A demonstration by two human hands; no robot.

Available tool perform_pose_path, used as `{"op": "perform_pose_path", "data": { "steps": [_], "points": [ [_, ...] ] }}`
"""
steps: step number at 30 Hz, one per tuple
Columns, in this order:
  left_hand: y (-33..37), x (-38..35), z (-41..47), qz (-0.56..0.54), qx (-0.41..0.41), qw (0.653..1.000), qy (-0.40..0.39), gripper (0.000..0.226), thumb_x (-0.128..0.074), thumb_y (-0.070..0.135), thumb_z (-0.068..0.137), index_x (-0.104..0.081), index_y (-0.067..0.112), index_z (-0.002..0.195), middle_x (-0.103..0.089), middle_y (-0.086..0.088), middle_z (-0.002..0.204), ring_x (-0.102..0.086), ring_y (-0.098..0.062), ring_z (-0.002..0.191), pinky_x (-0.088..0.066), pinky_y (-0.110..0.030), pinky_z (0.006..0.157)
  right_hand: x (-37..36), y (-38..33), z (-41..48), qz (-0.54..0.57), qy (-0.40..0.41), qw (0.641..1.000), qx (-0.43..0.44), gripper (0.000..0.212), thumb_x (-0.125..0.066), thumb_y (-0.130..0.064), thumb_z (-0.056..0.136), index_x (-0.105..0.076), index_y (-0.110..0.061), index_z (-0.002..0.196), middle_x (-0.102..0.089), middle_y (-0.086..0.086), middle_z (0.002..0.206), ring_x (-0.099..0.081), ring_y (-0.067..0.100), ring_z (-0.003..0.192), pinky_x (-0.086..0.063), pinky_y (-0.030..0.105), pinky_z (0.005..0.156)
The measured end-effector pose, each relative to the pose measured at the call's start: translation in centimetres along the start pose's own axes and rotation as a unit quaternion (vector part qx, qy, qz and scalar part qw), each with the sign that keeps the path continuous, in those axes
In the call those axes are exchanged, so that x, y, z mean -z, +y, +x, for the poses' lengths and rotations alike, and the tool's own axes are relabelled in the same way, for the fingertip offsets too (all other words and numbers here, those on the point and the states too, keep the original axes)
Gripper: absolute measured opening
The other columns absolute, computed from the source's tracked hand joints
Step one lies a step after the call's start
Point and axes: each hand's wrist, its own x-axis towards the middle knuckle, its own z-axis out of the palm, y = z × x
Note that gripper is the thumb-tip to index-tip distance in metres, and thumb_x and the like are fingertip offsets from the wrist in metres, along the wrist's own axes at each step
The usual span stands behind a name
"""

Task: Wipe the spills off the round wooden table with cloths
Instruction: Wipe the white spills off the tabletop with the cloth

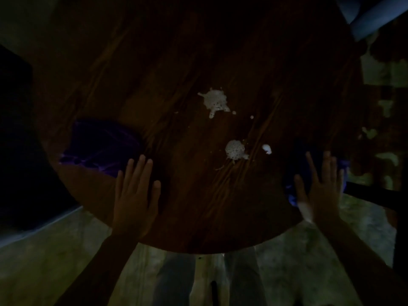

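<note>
Dim room, pale mottled floor [66, 250] along bottom of frame. Round dark wooden worktop [187, 206] fills centre. Purple cloth [99, 149] at left-centre on worktop; left hand [134, 195] flat just below it, fingers spread open, holding nothing. White speckled spills: large one [216, 101] centre, smaller [235, 150] below, tiny blob [267, 149] beside. Right hand [320, 191] open, spread over blue cloth [291, 191] at right edge.
</note>
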Motion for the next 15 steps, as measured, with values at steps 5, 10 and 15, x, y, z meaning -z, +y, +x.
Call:
{"op": "perform_pose_path", "data": {
  "steps": [5, 10, 15],
  "points": [
    [3.1, -4.2, 0.2, 0.114, -0.03, 0.992, -0.049, 0.07, -0.011, 0.063, 0.109, -0.007, 0.024, 0.167, -0.012, -0.012, 0.177, -0.002, -0.026, 0.163, 0.022, -0.04, 0.13, 1.4, -3.0, 6.7, -0.05, 0.033, 0.997, 0.039, 0.071, -0.015, -0.061, 0.099, -0.01, -0.03, 0.162, -0.001, 0.012, 0.171, -0.001, 0.03, 0.158, -0.005, 0.055, 0.127],
    [3.8, -5.1, 0.1, 0.164, -0.01, 0.986, -0.029, 0.071, -0.013, 0.066, 0.106, -0.005, 0.029, 0.167, -0.007, -0.01, 0.177, -0.002, -0.028, 0.163, 0.022, -0.043, 0.13, 1.4, -5.1, 6.8, -0.122, 0.01, 0.939, 0.321, 0.066, -0.022, -0.057, 0.104, -0.011, -0.028, 0.163, 0.0, 0.011, 0.171, 0.002, 0.03, 0.158, -0.007, 0.055, 0.127],
    [4.1, -4.8, 0.3, 0.168, 0.002, 0.985, -0.038, 0.072, -0.012, 0.067, 0.106, -0.007, 0.029, 0.167, -0.01, -0.011, 0.176, -0.001, -0.026, 0.162, 0.019, -0.044, 0.13, -0.2, -1.2, 1.8, -0.161, -0.041, 0.845, 0.507, 0.068, -0.027, -0.061, 0.102, -0.013, -0.031, 0.162, -0.005, 0.011, 0.171, -0.004, 0.031, 0.158, -0.004, 0.052, 0.127]
  ]
}}
